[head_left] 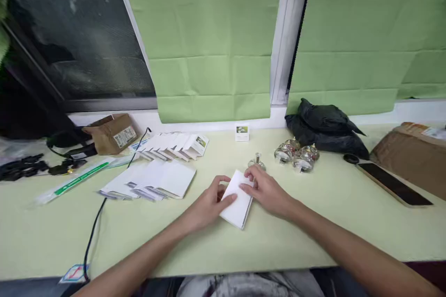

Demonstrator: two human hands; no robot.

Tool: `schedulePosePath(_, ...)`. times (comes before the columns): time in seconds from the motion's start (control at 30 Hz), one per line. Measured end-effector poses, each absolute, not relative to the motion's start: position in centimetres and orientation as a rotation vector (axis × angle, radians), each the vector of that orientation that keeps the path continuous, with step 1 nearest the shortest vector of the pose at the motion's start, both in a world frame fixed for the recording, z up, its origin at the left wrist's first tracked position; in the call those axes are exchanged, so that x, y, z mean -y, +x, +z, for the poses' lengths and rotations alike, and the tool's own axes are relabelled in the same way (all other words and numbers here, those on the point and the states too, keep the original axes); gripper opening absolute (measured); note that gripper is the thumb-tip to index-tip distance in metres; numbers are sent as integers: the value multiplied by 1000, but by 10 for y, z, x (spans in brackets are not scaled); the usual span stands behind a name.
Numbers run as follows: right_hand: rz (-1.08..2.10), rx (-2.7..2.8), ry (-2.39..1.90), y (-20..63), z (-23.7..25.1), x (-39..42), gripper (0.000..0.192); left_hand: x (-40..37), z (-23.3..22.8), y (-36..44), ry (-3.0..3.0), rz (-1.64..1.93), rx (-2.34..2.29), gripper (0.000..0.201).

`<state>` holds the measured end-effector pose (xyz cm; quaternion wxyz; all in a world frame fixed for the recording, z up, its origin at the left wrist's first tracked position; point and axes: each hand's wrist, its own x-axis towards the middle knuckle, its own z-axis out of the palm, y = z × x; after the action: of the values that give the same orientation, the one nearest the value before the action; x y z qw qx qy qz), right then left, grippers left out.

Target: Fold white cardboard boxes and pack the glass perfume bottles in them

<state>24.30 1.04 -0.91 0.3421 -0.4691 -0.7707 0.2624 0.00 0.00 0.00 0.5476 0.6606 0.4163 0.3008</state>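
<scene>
Both hands hold a small white folded carton (237, 211), tilted above the near middle of the table. My left hand (212, 202) grips its left edge, thumb across the front. My right hand (263, 188) pinches the upper right edge between thumb and fingers. Just behind the carton stands a small clear glass piece with a narrow neck (257, 162), partly hidden by my right hand. Flat white cartons (174, 178) lie fanned out to the left. Behind them is an overlapping row of more white cartons (174, 144), the end one with a green picture.
A small white box (242, 133) stands near the window. Several wrapped glass pieces (299, 153), a black plastic bag (324, 130), a phone (393, 184) and a cardboard box (411, 160) lie right. Left are a brown box (114, 134), a green-striped packet (81, 178) and a black cable (92, 236).
</scene>
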Motion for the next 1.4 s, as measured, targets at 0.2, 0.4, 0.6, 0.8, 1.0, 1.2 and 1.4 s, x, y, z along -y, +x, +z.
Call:
schedulePosePath(0.2,614,1972,-1098,238,-9,-5,28,2,10,-12,1270,593,-907,47)
schedulePosePath(0.4,1135,1618,-953,230,-14,-8,52,3,9,-13,1161,812,-804,51)
schedulePosePath(0.6,1414,1447,-831,229,-17,-15,37,7,12,-6,1011,805,-783,44)
schedulePosePath(0.8,1550,1378,-761,229,-16,-16,46,-2,16,2,968,926,-751,46)
schedulePosePath(1.0,1487,1365,-841,232,-11,-19,49,-22,13,10,1072,895,-729,52)
schedulePosePath(1.2,1482,1311,-961,232,-12,-22,52,-34,7,13,1201,914,-763,47)
schedulePosePath(1.4,1562,1361,-904,231,-18,-22,73,-29,11,13,1106,900,-709,47)
